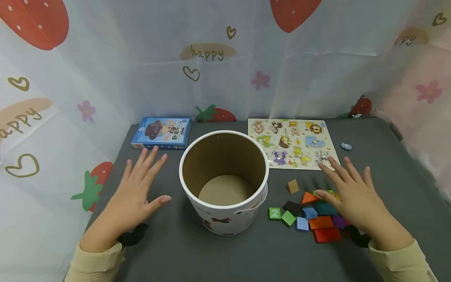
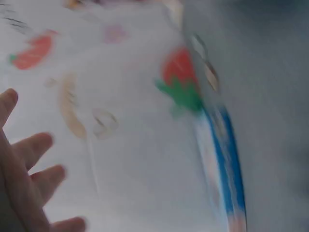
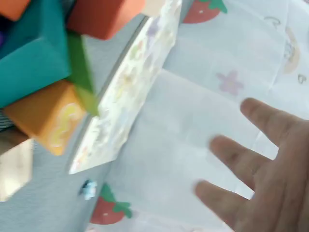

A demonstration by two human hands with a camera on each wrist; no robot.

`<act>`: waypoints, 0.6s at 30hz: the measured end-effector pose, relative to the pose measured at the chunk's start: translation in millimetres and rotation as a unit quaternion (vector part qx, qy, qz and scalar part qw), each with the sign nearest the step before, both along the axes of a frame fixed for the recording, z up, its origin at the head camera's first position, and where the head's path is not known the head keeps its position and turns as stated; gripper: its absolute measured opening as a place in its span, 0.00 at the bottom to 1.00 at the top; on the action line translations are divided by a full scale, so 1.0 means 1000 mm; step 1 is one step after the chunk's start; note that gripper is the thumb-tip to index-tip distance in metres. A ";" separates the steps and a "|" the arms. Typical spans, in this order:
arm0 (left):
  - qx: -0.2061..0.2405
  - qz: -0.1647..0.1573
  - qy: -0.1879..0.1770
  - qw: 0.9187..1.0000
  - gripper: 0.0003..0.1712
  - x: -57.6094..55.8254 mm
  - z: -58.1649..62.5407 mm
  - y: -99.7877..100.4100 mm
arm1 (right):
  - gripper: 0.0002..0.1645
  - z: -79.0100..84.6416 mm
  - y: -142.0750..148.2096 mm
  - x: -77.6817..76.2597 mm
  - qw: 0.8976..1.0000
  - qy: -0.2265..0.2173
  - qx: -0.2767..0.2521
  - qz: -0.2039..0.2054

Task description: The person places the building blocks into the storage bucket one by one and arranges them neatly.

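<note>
Left hand (image 1: 132, 196): fingers spread, holding nothing, near blue box (image 1: 161, 134). Right hand (image 1: 356, 197): likewise spread, nothing held, by the loose blocks (image 1: 321, 223). Bucket (image 1: 227, 221) stands upright between, presumably keeping its mouth within either's reach.

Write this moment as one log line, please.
left grip: empty, fingers spread, near blue box | right grip: empty, near colored blocks | white bucket: upright between them
</note>
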State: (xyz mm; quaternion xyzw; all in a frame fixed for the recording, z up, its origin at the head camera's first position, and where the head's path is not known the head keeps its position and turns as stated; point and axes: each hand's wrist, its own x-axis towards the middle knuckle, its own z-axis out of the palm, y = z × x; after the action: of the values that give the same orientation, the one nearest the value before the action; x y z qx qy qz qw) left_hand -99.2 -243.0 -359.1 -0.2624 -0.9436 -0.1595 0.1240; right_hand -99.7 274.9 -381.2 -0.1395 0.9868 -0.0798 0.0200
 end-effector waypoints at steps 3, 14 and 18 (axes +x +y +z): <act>0.111 -0.088 -0.038 0.989 0.55 -0.006 0.013 0.018 | 0.47 -0.009 0.012 0.002 0.997 -0.060 -0.037 -0.011; 0.200 -0.184 -0.093 0.958 0.49 -0.016 0.035 0.063 | 0.47 -0.038 0.050 0.020 0.982 -0.175 -0.037 -0.056; 0.189 -0.171 -0.119 0.960 0.53 -0.018 0.032 0.065 | 0.44 -0.043 0.054 0.023 0.986 -0.141 -0.069 -0.057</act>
State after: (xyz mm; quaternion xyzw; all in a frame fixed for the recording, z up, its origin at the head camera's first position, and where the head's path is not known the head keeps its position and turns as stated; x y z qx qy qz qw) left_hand -117.5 -178.5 -327.4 -0.3704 -0.8454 -0.3838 0.0296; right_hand -76.6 329.2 -424.6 -0.0716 0.9725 -0.1679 0.1445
